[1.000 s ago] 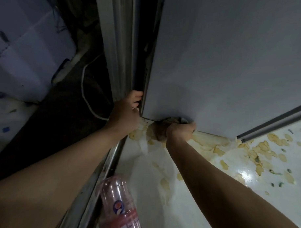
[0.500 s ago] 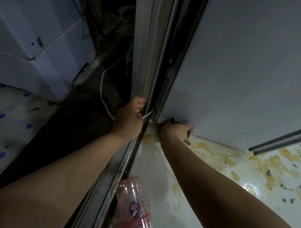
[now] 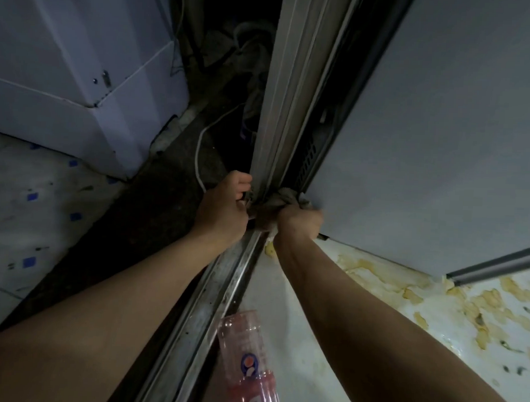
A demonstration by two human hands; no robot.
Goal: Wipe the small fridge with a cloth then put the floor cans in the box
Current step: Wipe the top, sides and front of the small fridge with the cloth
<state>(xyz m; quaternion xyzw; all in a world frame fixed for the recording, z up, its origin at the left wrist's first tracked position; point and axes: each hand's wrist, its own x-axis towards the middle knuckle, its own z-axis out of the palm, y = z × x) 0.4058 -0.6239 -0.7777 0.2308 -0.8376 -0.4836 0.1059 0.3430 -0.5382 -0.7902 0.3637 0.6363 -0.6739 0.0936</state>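
Note:
The small fridge (image 3: 434, 146) is a pale grey box filling the upper right. At its lower left corner my right hand (image 3: 300, 221) grips a bunched brownish cloth (image 3: 280, 201) and holds it against the corner by the dark vent. Just left of it, my left hand (image 3: 224, 208) rests with curled fingers against the foot of the metal door frame (image 3: 279, 111). Whether it holds anything is hidden. A pink plastic bottle (image 3: 247, 368) lies on the floor between my forearms. No cans or box are in view.
A metal sliding-door track (image 3: 211, 313) runs from bottom centre up to my hands. The white floor (image 3: 449, 321) right of it has yellow-brown stains. A white cabinet (image 3: 76, 74) stands at upper left, a white cable (image 3: 199, 156) crosses the dark floor strip, and rags lie in the dark gap.
My right hand has slid the cloth left along the fridge's bottom edge to its corner. My left hand went from the fridge's edge to the door frame. The view shifted, showing more of the frame.

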